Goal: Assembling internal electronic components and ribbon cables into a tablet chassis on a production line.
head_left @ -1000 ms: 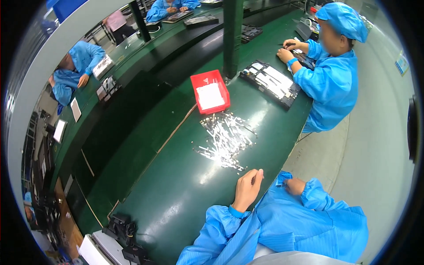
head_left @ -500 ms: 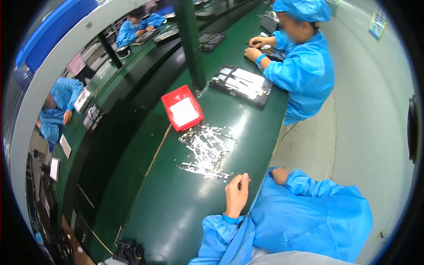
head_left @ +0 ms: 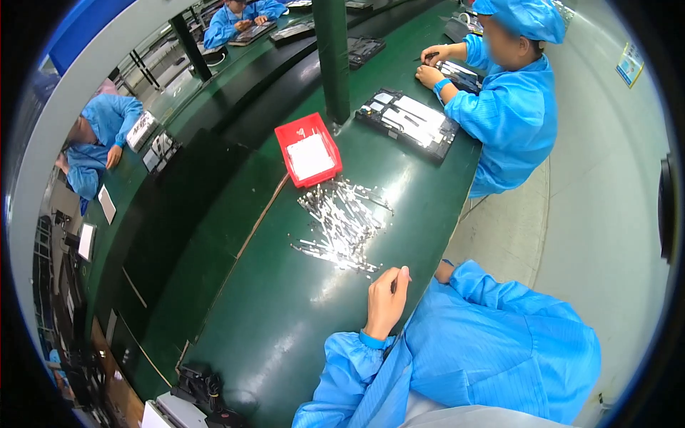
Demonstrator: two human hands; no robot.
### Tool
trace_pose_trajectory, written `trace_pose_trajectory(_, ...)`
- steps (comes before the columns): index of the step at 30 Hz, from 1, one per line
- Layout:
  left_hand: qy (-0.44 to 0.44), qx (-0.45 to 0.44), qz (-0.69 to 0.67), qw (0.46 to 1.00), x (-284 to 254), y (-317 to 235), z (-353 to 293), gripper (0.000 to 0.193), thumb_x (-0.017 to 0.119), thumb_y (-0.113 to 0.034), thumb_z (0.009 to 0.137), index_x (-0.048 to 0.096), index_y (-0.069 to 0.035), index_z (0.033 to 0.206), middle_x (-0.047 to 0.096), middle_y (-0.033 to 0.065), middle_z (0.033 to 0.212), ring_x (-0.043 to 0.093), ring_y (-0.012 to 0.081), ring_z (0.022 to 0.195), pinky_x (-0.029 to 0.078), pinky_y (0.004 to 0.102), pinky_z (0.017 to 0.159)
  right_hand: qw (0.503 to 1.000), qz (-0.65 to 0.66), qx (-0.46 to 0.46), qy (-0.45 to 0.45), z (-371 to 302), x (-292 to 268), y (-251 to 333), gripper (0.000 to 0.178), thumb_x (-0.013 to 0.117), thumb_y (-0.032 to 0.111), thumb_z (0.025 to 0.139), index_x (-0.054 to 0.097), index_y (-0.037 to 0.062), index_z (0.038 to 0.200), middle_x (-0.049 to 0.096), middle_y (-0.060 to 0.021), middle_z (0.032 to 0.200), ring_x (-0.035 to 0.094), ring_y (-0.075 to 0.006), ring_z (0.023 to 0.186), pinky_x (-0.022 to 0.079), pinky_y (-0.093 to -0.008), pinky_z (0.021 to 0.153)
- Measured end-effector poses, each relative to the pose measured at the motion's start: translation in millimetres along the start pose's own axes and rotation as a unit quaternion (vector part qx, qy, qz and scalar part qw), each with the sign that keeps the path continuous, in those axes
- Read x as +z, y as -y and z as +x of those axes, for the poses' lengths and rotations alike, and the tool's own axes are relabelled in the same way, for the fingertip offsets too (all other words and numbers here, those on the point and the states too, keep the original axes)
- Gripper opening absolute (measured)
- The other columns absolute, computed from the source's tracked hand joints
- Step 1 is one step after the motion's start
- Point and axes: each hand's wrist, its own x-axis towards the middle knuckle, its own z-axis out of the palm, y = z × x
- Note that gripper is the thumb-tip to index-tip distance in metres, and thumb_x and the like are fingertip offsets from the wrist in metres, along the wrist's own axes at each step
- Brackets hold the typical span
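Observation:
My left hand (head_left: 385, 301) rests on the dark green table (head_left: 285, 335), just below a scattered pile of thin shiny metal strips (head_left: 341, 225). Its fingers are curled with the thumb up, and a thin dark strip seems pinched between thumb and fingers. Only a small part of my right hand (head_left: 444, 272) shows at the table's right edge, above my blue sleeve; what it holds is hidden. A red tray (head_left: 309, 150) with a white sheet inside sits beyond the pile.
A person in blue coat and cap (head_left: 510, 107) works at a black tray of parts (head_left: 410, 121) on the far right. A green post (head_left: 332, 60) stands behind the red tray. Other blue-coated workers (head_left: 96, 143) sit at the left bench. Black equipment (head_left: 203, 389) lies near the front edge.
The view has swung, so the table and pile now sit higher and nearer. My left hand has stayed below the pile, its fingers curling from stretched to closed.

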Motion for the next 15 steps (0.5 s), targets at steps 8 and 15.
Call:
trace_pose_trajectory(8,-0.024,0.004,-0.02,1.0,-4.1,2.5,1.4,0.028,0.053,-0.02,0.092,0.058,0.001,0.074,0.048,0.0081,0.057,0.041,0.0095,0.051,0.032,0.0286,0.048,0.994,-0.08,0.069,-0.034,-112.6,-110.2,87.1,0.021,0.058,0.012,0.075,0.067,0.0049,0.093,0.064,-0.0233,0.094,0.062,-0.0373,0.091,0.051,-0.0453,0.079)
trace_pose_trajectory(15,-0.032,0.018,-0.027,0.999,-1.8,7.7,-3.0,0.027,0.054,-0.02,0.092,0.058,0.002,0.077,0.05,0.0132,0.061,0.043,0.0177,0.05,0.034,0.0325,0.049,0.994,0.009,-0.043,-0.096,-100.2,-83.9,57.0,0.026,0.058,0.01,0.074,0.065,0.0096,0.099,0.064,-0.0213,0.091,0.061,-0.0407,0.083,0.05,-0.0498,0.074)
